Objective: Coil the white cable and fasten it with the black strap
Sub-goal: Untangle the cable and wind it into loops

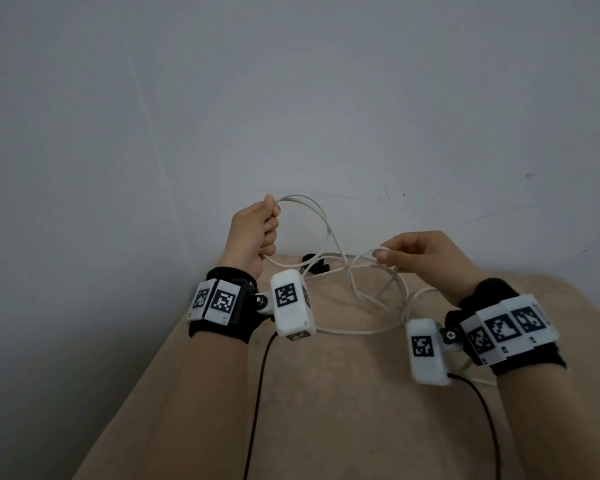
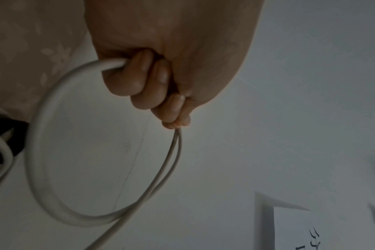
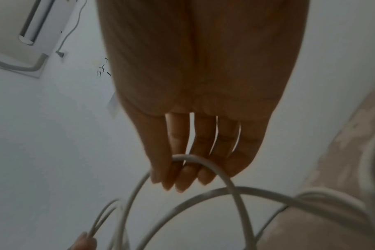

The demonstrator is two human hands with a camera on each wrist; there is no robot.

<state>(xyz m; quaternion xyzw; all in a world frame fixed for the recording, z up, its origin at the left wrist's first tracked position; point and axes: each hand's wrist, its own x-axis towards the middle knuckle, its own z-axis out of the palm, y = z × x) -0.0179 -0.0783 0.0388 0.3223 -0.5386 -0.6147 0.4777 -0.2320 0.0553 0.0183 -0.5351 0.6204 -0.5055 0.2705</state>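
Left hand [image 1: 257,230] fists the coiled white cable [image 1: 321,220], right hand [image 1: 426,252] pinches slack — next loop should match size, black strap [image 1: 314,263] waits.

One white cable [image 1: 326,220] and one black strap [image 1: 314,263] are in view. Two hands show, the left hand [image 1: 253,233] and the right hand [image 1: 426,254]. Each wrist carries one white camera box, two in all [image 1: 291,306].

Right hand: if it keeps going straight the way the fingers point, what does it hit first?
Probably the left hand. The right hand, pinching the white cable, points leftward at it; only the cable's raised loop hangs between, and depth is unclear.
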